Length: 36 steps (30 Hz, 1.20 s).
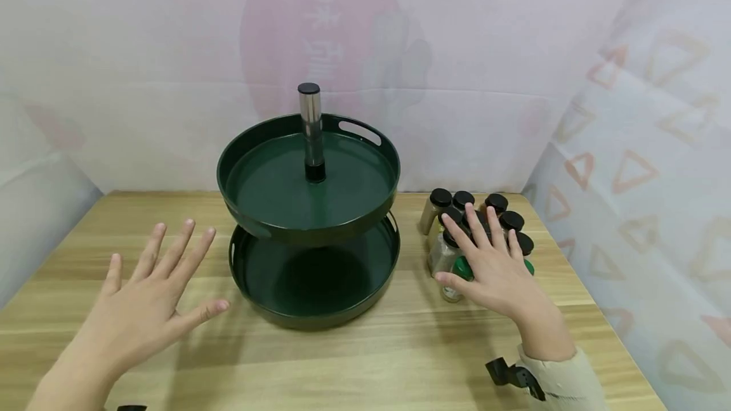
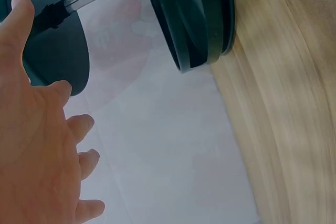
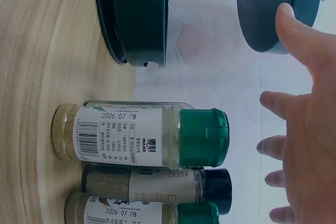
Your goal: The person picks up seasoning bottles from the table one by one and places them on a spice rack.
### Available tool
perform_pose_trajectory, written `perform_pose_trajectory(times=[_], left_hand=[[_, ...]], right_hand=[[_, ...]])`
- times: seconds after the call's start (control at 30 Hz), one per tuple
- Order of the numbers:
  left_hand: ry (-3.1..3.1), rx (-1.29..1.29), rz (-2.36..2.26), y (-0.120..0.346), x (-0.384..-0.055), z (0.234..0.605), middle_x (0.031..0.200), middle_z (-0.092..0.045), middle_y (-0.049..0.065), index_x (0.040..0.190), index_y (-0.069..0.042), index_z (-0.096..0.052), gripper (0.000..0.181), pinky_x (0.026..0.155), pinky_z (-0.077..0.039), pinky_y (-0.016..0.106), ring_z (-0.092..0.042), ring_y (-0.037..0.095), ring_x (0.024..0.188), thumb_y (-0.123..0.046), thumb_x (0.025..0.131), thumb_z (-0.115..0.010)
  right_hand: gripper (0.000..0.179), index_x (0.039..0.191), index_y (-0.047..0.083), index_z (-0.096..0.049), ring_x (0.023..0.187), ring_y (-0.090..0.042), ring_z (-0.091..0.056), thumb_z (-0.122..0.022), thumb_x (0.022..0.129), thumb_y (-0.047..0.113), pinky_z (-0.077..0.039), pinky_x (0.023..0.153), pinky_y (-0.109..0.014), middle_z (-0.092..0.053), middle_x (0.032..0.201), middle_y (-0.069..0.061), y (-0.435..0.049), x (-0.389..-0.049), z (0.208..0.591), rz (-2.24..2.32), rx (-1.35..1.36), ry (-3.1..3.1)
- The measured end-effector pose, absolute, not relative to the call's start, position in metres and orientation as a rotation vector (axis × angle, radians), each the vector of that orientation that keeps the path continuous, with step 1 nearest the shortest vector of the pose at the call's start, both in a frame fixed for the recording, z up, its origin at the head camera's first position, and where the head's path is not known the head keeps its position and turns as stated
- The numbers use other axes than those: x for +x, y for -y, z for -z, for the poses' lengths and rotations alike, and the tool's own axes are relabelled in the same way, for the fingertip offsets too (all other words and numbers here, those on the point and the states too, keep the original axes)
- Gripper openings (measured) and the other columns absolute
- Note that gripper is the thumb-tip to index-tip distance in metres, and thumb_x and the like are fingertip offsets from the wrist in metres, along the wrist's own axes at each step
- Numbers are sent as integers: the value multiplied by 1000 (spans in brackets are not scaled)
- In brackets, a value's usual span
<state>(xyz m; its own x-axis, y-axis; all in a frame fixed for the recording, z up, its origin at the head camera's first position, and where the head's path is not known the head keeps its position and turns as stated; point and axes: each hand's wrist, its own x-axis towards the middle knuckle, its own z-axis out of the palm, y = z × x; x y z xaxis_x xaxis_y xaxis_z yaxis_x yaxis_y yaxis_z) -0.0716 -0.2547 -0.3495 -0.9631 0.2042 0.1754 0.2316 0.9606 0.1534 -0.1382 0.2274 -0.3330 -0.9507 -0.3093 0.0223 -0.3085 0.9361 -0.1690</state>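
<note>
A dark green two-tier round tray stand (image 1: 308, 319) stands mid-table, a metal post (image 1: 310, 122) rising from its upper tray (image 1: 268, 173). To its left, my left hand (image 1: 143, 313) hovers over the table, fingers spread and holding nothing. Over at the right, my right hand (image 1: 497, 274) is spread above a cluster of spice jars (image 1: 442, 252) and partly hides them from the head camera. Most jars have black lids; a few have green ones. In the right wrist view a green-capped jar (image 3: 123, 135) with a white label stands below the right hand, apart from it.
The wooden table (image 1: 354, 373) meets a pale printed cloth (image 1: 160, 138) at the back, with more cloth (image 1: 634, 208) along the right side. The upper tray has a handle slot (image 1: 360, 132) in its rim. A black strap (image 1: 514, 378) sits at the right sleeve.
</note>
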Motion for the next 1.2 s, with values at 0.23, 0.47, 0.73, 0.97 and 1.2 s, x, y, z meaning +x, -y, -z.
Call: perform_pose_trajectory(times=[0.23,0.47,0.73,0.97,1.2], left_hand=[[2936,-338,251,259,-74,347,168,11,-5,160,-32,2,100,109,28,68,26,21,152,-65,88,-60],[2902,-347,215,266,-79,332,168,10,-6,160,-30,2,100,111,27,67,25,21,152,-62,89,-61],[2762,-383,191,259,-87,310,168,4,-10,161,-28,-2,102,120,12,65,13,19,156,-60,87,-65],[2529,-520,195,248,-98,297,168,-17,-3,160,-23,-19,88,124,-9,62,-6,23,157,-68,92,-51],[2274,-655,268,231,-109,291,157,-42,8,151,-14,-42,79,117,-28,64,-25,28,153,-71,97,-34]], right_hand=[[91,158,41,-4,154,-37,16,-58,90,65,-4,114,-78,9,168,-5,-228,-138,334,321,-495,-3094],[91,159,40,-3,154,-35,16,-55,90,68,-6,114,-78,9,168,-2,-231,-142,334,339,-503,-3115],[92,160,36,-6,154,-39,10,-60,90,62,-9,111,-80,5,169,-3,-245,-145,334,432,-525,-3141],[94,160,34,-7,153,-45,-8,-67,90,53,-26,99,-83,-8,169,-8,-264,-146,335,506,-578,-3220],[96,160,29,-11,149,-48,-18,-73,88,43,-25,98,-83,-18,166,-14,-285,-144,331,658,-623,-3237]])
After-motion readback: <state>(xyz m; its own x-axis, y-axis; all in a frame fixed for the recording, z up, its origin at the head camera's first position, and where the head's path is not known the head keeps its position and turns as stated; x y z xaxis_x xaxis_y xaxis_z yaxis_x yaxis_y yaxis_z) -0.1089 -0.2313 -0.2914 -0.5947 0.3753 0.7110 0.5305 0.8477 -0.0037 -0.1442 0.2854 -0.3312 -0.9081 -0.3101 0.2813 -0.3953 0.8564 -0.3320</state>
